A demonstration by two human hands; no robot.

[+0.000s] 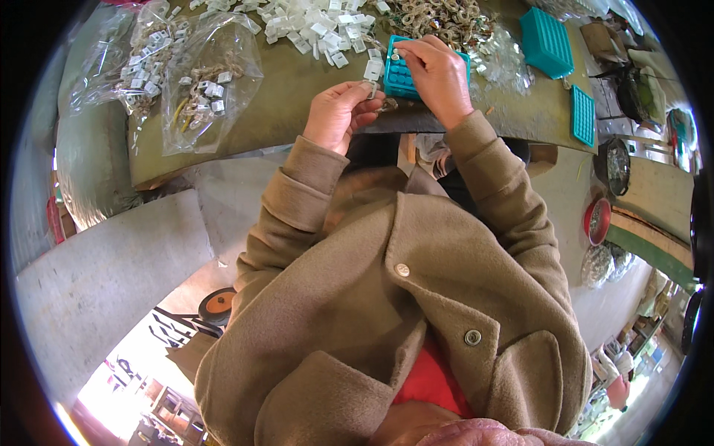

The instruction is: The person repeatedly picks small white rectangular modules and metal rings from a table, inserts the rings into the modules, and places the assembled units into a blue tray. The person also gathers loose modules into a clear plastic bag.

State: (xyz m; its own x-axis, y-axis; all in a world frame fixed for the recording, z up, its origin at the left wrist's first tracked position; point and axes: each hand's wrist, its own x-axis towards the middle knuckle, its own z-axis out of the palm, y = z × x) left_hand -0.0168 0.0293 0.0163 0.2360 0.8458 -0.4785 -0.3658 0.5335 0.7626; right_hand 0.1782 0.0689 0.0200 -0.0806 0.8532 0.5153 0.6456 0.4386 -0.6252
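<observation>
My left hand is curled at the table's near side, its thumb and fingertips closed on a small white plastic piece. Just right of it lies a teal tray with rows of round hollows. Over this tray my right hand reaches, fingers bent and pinched together near the tray's upper left. A tiny round white part shows at those fingertips; whether they grip it is hard to see. Another white piece lies between the left hand and the tray.
White plastic pieces are heaped behind my hands, beside a pile of tan looped cords. Clear bags of similar parts lie left. At right stand stacked teal trays and a single one. A red basin is beyond the table.
</observation>
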